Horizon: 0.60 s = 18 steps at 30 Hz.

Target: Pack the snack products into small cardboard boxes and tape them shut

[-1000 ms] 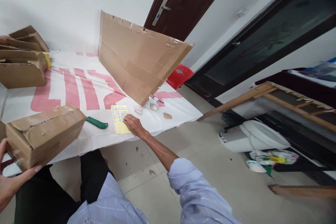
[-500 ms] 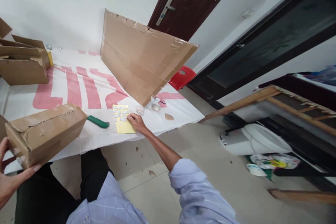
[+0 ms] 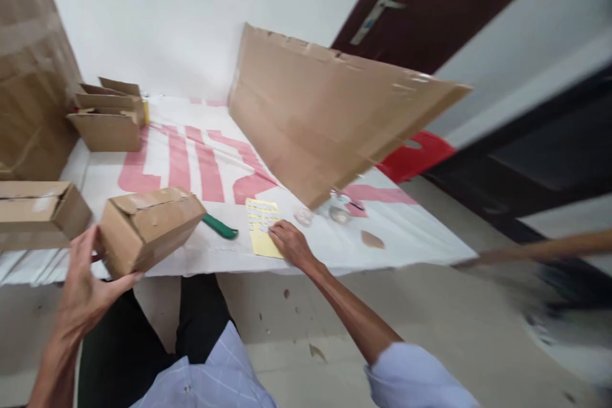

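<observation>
A taped cardboard box (image 3: 153,229) sits near the table's front edge. My left hand (image 3: 88,284) grips its left end, thumb along the front bottom corner and fingers at the back. To the right of the box lies a green-handled cutter (image 3: 220,226). Beside that is a yellow sheet (image 3: 262,243) with rows of small white stickers. My right hand (image 3: 292,243) rests at the sheet's right edge, its thumb and fingertips pinched together over the stickers. Whatever the fingertips hold is too small to make out.
A large cardboard panel (image 3: 325,108) stands tilted across the white cloth (image 3: 296,261). Near its foot are clear tape rolls (image 3: 339,211) and a brown scrap (image 3: 371,240). Another closed box (image 3: 33,213), open boxes (image 3: 108,127) and a big carton (image 3: 33,83) occupy the left.
The view has swung left, bringing the big carton and second closed box into sight. My left hand still grips the box. My right hand remains pinched at the sticker sheet's right edge.
</observation>
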### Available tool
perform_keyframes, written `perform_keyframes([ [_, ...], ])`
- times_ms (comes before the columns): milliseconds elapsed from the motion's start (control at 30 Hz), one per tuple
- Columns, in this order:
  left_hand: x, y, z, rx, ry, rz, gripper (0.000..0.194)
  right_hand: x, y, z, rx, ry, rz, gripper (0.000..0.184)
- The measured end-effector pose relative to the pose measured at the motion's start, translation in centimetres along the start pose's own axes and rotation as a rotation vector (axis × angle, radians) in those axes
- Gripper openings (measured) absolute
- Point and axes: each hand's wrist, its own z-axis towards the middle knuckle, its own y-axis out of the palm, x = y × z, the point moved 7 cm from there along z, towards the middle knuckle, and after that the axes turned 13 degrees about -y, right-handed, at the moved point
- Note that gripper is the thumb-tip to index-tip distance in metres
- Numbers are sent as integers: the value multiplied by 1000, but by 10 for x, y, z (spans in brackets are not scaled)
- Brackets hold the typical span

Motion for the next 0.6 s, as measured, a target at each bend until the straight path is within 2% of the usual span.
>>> perform_keyframes([
  [200,23,3,-17,25,28,10,114,7,17,-17,-24,-105,-278,35],
  [300,27,6,-21,42,49,7,119,4,16,-20,-20,-104,-253,31],
  [367,28,7,-20,41,78,1,120,1,11,-19,13,-58,-144,25],
  [467,22,4,-14,47,99,-15,116,-1,0,-15,111,47,5,26],
  [600,-1,-2,-1,45,56,-25,111,6,-15,-13,265,151,-32,36],
])
